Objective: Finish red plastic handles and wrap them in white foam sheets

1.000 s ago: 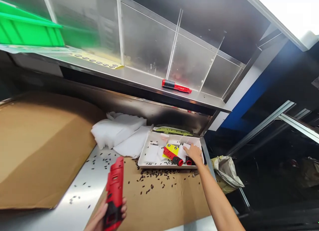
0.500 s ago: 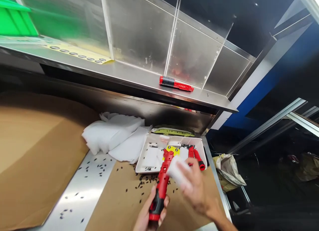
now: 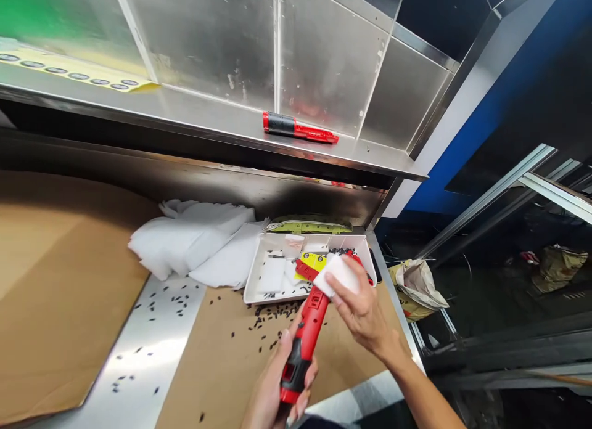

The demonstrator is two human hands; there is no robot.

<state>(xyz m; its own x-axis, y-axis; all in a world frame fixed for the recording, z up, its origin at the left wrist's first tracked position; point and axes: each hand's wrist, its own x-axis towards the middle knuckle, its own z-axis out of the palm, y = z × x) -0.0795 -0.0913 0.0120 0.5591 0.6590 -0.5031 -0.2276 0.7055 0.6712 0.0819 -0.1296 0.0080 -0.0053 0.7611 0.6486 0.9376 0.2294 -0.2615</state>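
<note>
My left hand (image 3: pixel 282 379) is wrapped round the black grip of a red and black tool housing (image 3: pixel 309 330), tilted up and away from me. A folded white cloth or wipe (image 3: pixel 340 276) is pinched in my right hand (image 3: pixel 363 309), and it lies against the upper part of the red housing, covering some of it. Just behind is a white tray (image 3: pixel 252 290) that holds a yellow sticker sheet (image 3: pixel 311 261), white pieces, small black bits and more red parts, partly hidden by my right hand.
Brown cardboard (image 3: pixel 217 355) covers the bench, with small black pieces scattered over it and the metal. White foam sheets (image 3: pixel 194 238) lie left of the tray. Another red and black housing (image 3: pixel 298 128) rests on the metal shelf (image 3: pixel 208 111). A paper bag (image 3: pixel 419 287) stands at right.
My right hand has brought the white cloth onto the upper part of the housing. The tool has tilted further to the right, and the camera view has shifted.
</note>
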